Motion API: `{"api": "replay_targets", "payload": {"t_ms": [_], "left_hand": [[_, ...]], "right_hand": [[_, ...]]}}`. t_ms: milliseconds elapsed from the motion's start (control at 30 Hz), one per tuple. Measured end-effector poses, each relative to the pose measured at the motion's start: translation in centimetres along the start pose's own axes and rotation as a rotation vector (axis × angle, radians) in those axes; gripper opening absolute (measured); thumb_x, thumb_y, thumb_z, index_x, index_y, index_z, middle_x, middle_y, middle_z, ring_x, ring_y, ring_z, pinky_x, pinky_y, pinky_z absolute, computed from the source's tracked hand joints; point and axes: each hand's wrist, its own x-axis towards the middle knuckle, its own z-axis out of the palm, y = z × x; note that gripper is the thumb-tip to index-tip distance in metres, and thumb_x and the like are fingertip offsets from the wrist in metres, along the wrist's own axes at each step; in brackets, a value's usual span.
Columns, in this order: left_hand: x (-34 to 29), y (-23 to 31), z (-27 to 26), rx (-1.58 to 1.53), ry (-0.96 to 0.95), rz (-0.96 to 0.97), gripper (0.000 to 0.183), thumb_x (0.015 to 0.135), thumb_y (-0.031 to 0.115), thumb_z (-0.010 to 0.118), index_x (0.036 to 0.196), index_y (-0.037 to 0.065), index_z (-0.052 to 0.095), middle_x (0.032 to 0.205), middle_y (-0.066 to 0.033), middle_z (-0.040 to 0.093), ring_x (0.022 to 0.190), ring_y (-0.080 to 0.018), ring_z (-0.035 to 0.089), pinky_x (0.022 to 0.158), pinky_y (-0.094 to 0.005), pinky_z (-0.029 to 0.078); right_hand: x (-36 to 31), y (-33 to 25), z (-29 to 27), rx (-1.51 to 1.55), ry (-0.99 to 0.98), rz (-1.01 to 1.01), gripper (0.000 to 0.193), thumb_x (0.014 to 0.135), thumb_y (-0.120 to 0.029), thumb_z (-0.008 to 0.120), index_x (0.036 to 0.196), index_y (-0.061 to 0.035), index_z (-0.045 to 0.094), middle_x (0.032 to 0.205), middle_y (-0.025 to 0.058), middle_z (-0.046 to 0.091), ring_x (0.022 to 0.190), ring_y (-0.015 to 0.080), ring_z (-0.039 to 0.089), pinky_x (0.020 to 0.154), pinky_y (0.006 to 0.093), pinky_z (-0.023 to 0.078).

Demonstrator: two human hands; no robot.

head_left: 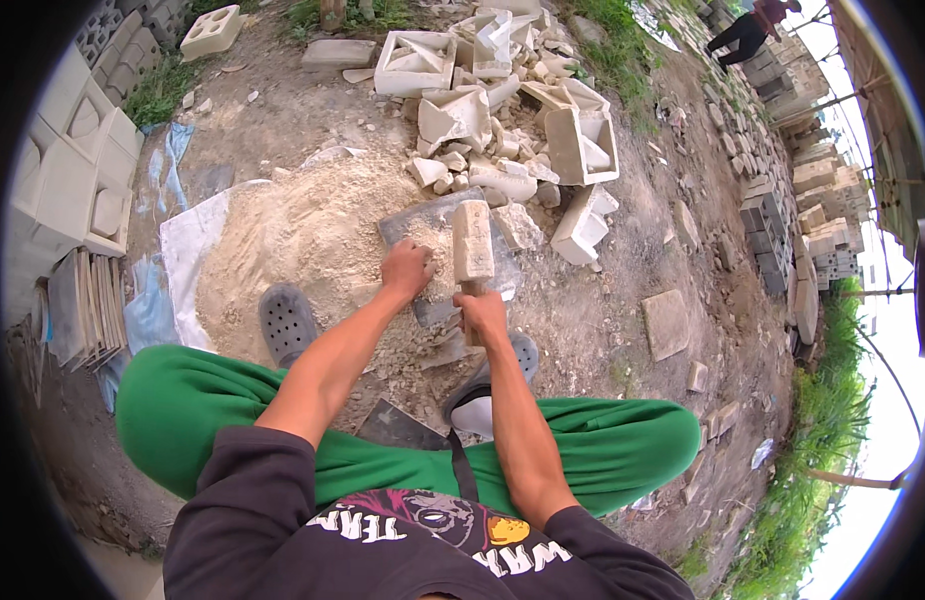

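Note:
My right hand (483,316) is wrapped round the handle of a mallet (473,240). Its long, pale, dusty block head points away from me, over a flat grey slab (501,262). Left of the mallet, my left hand (408,268) is low at the slab's near left part, beside pale crumbs. Its fingers are curled, and what they hold, if anything, is hidden. A broad heap of pale crushed grit (283,235) spreads left of that hand on a white sheet (191,240).
Broken pale cast blocks (458,118) and rubble lie beyond the slab. Whole blocks (68,160) are stacked at left, above thin upright boards (88,305). A flat square slab (667,325) lies at right. A person (753,35) stands far right near block stacks.

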Motion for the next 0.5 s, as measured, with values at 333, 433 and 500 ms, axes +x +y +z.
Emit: {"api": "replay_targets", "payload": {"t_ms": [333,433,500], "left_hand": [[0.1,-1.8,-0.1,-0.119,0.066,0.048,0.038,0.081,0.026,0.076,0.112,0.007,0.068,0.110,-0.0154,0.063,0.109,-0.0347,0.059,0.096,-0.0436,0.048],[-0.9,-2.3,-0.1,-0.164,0.119,0.127,0.032,0.081,0.023,0.078,0.107,0.007,0.069,0.108,-0.0143,0.062,0.108,-0.0334,0.059,0.094,-0.0426,0.050],[-2.0,-2.6,-0.4,-0.173,0.118,0.113,0.030,0.081,0.022,0.078,0.106,0.008,0.070,0.108,-0.0137,0.062,0.107,-0.0328,0.059,0.093,-0.0421,0.050]], "right_hand": [[-1.2,-2.2,1.3,0.065,0.060,-0.233,0.017,0.077,-0.012,0.071,0.075,0.0037,0.066,0.061,0.0083,0.064,0.051,0.0174,0.063,0.047,0.0346,0.049],[0.9,2.3,2.7,-0.019,0.002,-0.137,0.019,0.074,-0.014,0.072,0.074,0.0040,0.066,0.061,0.0087,0.064,0.050,0.0188,0.064,0.048,0.0361,0.050],[0.5,2.0,2.4,-0.050,-0.027,-0.020,0.022,0.070,-0.016,0.073,0.074,0.0049,0.067,0.060,0.0092,0.064,0.048,0.0209,0.063,0.047,0.0367,0.050]]}}
